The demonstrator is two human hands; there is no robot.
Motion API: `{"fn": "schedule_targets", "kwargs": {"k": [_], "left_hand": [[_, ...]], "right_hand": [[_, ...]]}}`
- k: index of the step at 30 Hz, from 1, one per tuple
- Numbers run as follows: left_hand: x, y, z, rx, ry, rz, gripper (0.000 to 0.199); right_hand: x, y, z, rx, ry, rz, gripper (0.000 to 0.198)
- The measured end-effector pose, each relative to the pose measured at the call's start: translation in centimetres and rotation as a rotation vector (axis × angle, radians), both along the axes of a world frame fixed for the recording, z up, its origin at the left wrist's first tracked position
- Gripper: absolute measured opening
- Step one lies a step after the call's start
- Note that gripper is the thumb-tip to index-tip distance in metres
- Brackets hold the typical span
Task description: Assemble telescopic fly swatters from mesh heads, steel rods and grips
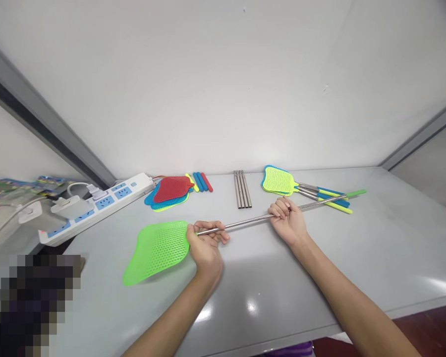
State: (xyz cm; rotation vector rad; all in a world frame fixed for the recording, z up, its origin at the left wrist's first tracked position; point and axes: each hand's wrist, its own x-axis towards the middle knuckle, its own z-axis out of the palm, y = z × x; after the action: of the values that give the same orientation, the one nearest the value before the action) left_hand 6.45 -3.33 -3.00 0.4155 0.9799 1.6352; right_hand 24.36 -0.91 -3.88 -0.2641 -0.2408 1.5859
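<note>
A green fly swatter (159, 248) with an extended metal telescopic rod is held across the table by both hands. My left hand (206, 245) grips it where the green mesh head joins the rod, thumb on the joint. My right hand (288, 218) is closed around the middle of the rod. The swatter's green handle (356, 194) points to the far right, over the ends of other handles. Beyond my right hand lie assembled swatters, with a yellow mesh head (278, 179) on top of a blue one.
Loose swatter heads, the red one (173, 189) uppermost, lie at the back left beside several coloured handle grips (202, 182). Several metal rods (242, 189) lie at the back middle. A white power strip (107, 203) with plugged-in adapters runs along the left. A wall (245, 99) stands behind.
</note>
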Motion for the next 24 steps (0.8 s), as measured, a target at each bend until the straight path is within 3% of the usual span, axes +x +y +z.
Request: {"fn": "schedule_targets", "kwargs": {"k": [24], "left_hand": [[-0.09,0.73,-0.12,-0.042,-0.019,-0.072,0.026]], "right_hand": [[0.24,0.2,0.63,0.011,0.002,-0.012,0.025]]}}
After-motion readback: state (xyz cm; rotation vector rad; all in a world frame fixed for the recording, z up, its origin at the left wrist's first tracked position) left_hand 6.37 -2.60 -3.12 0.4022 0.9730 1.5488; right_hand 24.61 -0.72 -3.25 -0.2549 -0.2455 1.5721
